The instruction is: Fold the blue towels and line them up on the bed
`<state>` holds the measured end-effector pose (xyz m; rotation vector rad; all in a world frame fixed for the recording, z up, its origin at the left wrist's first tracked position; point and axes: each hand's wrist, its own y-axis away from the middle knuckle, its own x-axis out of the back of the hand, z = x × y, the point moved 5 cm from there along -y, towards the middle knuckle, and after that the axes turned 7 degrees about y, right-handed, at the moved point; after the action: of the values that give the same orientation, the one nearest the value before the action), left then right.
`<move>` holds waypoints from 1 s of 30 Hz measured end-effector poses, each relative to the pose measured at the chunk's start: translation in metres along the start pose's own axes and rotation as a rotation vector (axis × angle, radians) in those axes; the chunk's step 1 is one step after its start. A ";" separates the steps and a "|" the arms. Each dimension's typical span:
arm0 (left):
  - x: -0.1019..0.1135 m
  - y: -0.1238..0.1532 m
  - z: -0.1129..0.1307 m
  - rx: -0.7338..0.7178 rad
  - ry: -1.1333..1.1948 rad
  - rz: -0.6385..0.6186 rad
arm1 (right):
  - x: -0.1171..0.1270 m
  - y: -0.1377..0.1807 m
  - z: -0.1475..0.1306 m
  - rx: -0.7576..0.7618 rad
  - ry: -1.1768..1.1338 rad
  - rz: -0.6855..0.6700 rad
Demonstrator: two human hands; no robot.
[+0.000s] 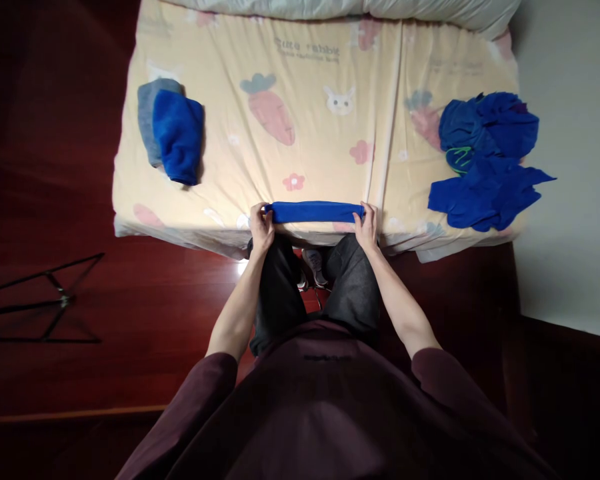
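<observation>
A blue cloth, folded into a long narrow strip, lies along the near edge of the bed. Its left end is pinched by my left hand, and my right hand grips the right end between thumb and fingers. Both hands rest close to the sheet. To the left on the bed sits a folded blue cloth partly over a folded grey cloth. A crumpled pile of blue cloths lies at the right, with green lines on one piece.
The bed has a yellow sheet with carrots and flowers. White bedding runs along its far side. A white wall stands to the right. On the red floor at left are the legs of a black stand.
</observation>
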<state>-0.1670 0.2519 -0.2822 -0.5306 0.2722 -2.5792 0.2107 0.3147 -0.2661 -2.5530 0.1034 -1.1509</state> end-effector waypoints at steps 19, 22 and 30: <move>-0.002 -0.009 0.008 0.058 -0.085 0.025 | -0.004 -0.007 0.000 -0.075 0.049 -0.028; -0.005 -0.010 0.006 0.077 -0.093 0.006 | -0.004 -0.008 -0.002 -0.054 0.095 -0.041; 0.018 0.027 0.041 0.056 -0.153 0.109 | 0.005 -0.014 -0.028 -0.060 0.379 -0.150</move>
<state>-0.1531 0.2163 -0.2473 -0.6700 0.1713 -2.4185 0.1926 0.3188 -0.2410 -2.3940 0.0377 -1.7028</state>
